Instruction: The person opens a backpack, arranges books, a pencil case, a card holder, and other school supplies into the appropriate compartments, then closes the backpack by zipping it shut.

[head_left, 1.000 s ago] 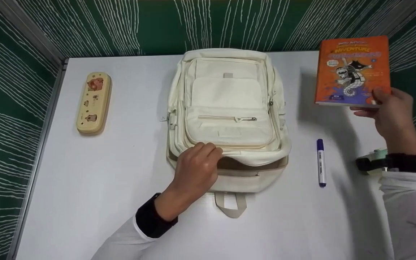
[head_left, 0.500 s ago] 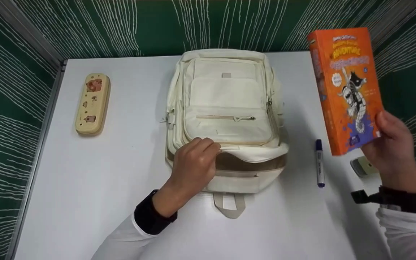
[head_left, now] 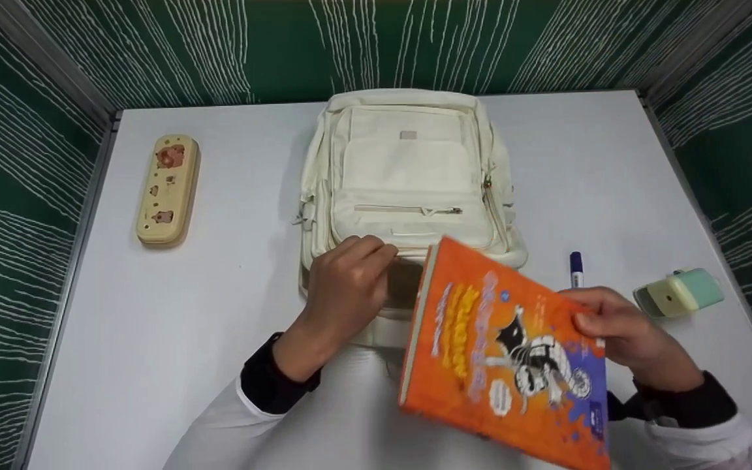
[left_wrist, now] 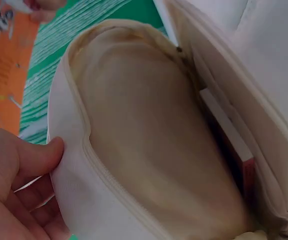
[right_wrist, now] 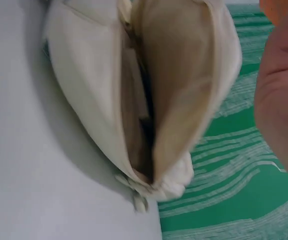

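A cream backpack point(head_left: 408, 163) lies flat on the table, its main compartment unzipped toward the near side. My left hand point(head_left: 350, 281) pinches the edge of its front panel and lifts it, so the mouth gapes. From the left wrist view the beige lining point(left_wrist: 133, 110) shows, with a slim book-like block point(left_wrist: 229, 130) against the back wall. In my right hand point(head_left: 630, 339) is a thick orange book point(head_left: 480, 365), gripped at its lower edge, thumb on the cover. The book tilts over the near right of the bag and overlaps the opening in the head view.
A yellow pencil case point(head_left: 167, 189) with animal pictures lies at the left. On the right, a marker point(head_left: 576, 267) with a dark blue cap is partly hidden behind the right hand. Further right is a small green-and-yellow case point(head_left: 679, 294). Green walls with white streaks surround the table point(head_left: 252, 365).
My right hand has brought the orange book from the far right, leftward and nearer, turning it toward the bag's mouth. My left hand keeps its grip, raising the panel slightly.
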Motion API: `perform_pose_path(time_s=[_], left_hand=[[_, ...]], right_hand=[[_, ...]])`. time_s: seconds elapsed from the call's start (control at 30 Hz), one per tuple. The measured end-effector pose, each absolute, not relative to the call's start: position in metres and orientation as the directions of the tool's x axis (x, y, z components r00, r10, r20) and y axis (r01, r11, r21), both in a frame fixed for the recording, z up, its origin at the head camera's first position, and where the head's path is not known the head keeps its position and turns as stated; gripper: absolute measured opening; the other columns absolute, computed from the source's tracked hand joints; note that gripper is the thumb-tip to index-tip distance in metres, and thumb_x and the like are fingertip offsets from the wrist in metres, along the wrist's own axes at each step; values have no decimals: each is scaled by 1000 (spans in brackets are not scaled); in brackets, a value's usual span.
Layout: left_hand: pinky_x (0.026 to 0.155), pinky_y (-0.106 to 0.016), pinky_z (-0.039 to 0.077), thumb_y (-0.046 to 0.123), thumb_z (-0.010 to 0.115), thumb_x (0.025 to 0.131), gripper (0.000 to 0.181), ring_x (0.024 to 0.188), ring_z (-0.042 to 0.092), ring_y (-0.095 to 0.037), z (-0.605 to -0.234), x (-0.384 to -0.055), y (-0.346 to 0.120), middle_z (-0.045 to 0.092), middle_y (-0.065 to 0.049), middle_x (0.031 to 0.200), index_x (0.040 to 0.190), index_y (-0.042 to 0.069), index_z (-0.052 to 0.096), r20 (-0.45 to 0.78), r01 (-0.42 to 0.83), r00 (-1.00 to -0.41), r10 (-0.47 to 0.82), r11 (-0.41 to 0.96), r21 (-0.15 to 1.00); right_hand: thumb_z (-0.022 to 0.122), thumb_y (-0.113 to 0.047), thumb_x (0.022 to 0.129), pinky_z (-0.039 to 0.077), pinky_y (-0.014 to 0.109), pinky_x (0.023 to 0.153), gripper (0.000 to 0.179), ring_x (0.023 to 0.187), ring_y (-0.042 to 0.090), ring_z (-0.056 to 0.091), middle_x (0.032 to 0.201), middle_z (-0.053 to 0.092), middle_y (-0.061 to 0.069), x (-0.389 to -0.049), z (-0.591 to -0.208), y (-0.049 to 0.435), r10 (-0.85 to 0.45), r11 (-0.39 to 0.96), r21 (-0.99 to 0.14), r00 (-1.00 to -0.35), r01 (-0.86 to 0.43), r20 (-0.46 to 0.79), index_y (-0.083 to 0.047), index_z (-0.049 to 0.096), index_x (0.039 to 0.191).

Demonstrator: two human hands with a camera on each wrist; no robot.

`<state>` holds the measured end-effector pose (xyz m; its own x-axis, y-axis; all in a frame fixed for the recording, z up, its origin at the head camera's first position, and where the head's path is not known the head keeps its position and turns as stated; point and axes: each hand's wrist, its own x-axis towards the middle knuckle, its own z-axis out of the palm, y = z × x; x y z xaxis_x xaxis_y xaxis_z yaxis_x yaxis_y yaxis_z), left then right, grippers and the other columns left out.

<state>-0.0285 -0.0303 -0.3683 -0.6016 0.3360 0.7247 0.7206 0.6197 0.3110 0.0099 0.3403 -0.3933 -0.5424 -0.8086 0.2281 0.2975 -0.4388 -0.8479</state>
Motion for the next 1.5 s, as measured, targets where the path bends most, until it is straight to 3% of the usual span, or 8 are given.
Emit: perform_pose_path(time_s=[0.3,0.5,0.73,0.9,1.07,1.27,1.4,1.5], left_hand=[[64,-32,58,-1,77,91,5,75,68,-22,-359,-33,-27,70,-6,85,91,3,78,731,716,-608,311,612,335],[63,-32,57,-1,73,93,7,73,66,-23,-359,-33,-28,68,-7,84,90,3,78,751,725,-586,305,610,319],[63,-31,57,-17,67,81,24,73,67,-22,-360,-30,-27,70,-7,85,91,2,79,757,734,-573,313,608,304],[62,-30,57,-13,72,83,18,73,67,-22,-362,-27,-28,71,-6,85,91,2,79,763,736,-563,317,612,289],[63,-29,56,-7,77,85,10,73,66,-21,-363,-24,-27,70,-6,85,89,2,78,774,741,-550,315,611,278],[61,-29,54,-16,72,77,23,72,65,-21,-365,-20,-26,70,-5,84,87,2,78,786,749,-531,316,610,260],[61,-28,55,-19,71,76,23,72,66,-21,-367,-16,-25,69,-6,83,87,1,77,790,756,-522,321,603,254],[60,-28,54,-20,69,76,25,71,65,-21,-369,-15,-25,68,-6,82,86,1,76,792,760,-518,323,599,253]], right_hand=[[31,7,104,60,31,87,48,104,17,74,120,75,12,17,-415,318,-844,-150,-885,-523,440,-118,3,61,140],[30,-2,110,60,31,84,43,99,17,75,112,77,8,11,-432,311,-746,-161,-876,-637,454,-193,0,66,134],[35,-12,113,52,24,52,35,59,9,66,88,76,1,6,-441,296,-569,-185,-896,-787,404,-238,-7,69,114],[41,-18,114,51,22,49,27,54,8,64,78,71,-2,2,-449,281,-458,-190,-895,-843,404,-284,-11,66,108],[45,-18,113,55,25,53,17,60,14,68,84,64,4,-4,-453,261,-364,-221,-881,-874,418,-323,-6,55,120],[54,-10,108,60,31,64,11,73,21,72,91,63,6,-16,-456,240,-340,-356,-837,-892,416,-298,-7,56,118],[79,-33,91,60,35,78,35,85,23,72,102,70,4,-29,-458,229,-342,-396,-816,-893,420,-294,-13,66,116],[82,-35,86,57,38,85,40,93,23,69,109,70,4,-38,-458,223,-322,-410,-808,-896,423,-306,-14,68,117]])
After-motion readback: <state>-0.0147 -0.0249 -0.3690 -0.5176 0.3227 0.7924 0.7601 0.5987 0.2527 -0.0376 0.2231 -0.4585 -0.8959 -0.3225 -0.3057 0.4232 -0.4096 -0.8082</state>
